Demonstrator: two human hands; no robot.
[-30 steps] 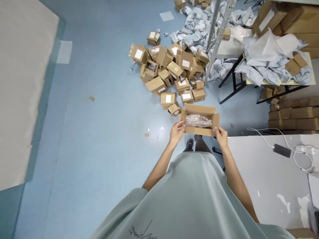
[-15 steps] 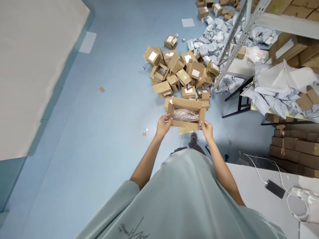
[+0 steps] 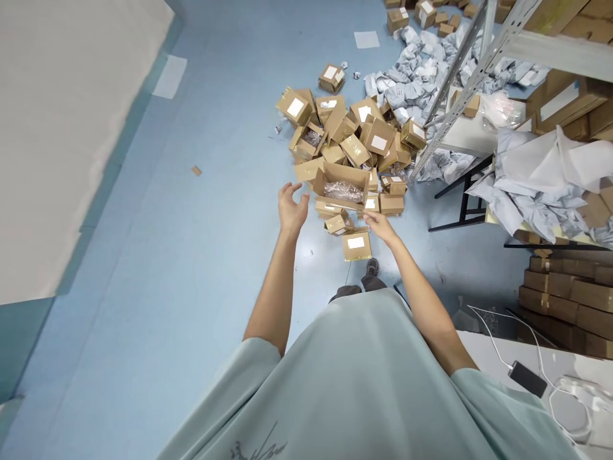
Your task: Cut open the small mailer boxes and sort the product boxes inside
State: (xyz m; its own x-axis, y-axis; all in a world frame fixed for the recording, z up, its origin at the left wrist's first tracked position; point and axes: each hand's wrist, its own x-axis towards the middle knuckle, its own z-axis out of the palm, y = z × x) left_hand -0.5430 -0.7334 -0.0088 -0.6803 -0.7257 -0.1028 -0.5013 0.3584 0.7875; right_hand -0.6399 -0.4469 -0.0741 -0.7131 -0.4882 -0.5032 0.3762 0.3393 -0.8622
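An open cardboard box (image 3: 348, 174) with a clear plastic-wrapped bundle (image 3: 343, 191) inside is at the near side of a heap of boxes; I cannot tell whether it rests on them. My left hand (image 3: 292, 209) is off the box, to its left, open with thumb and fingers spread. Just below the box's near right corner is my right hand (image 3: 378, 225), its fingers stretched out and not wrapped round the box; whether a fingertip still touches it is unclear. Closer to my feet lie a small taped box (image 3: 338, 223) and a labelled box (image 3: 357, 245).
Opened cardboard boxes (image 3: 355, 151) are heaped on the blue floor. Behind them spread grey mailing bags (image 3: 416, 70). A metal shelf post (image 3: 474, 89) and a table piled with bags (image 3: 536, 185) stand to the right. A white table (image 3: 498, 358) holds a black device (image 3: 527, 378) with cables.
The open box with the wrapped bundle has moved forward and slightly left, away from me. My left hand has let go and swung left; my right hand has loosened from its corner.
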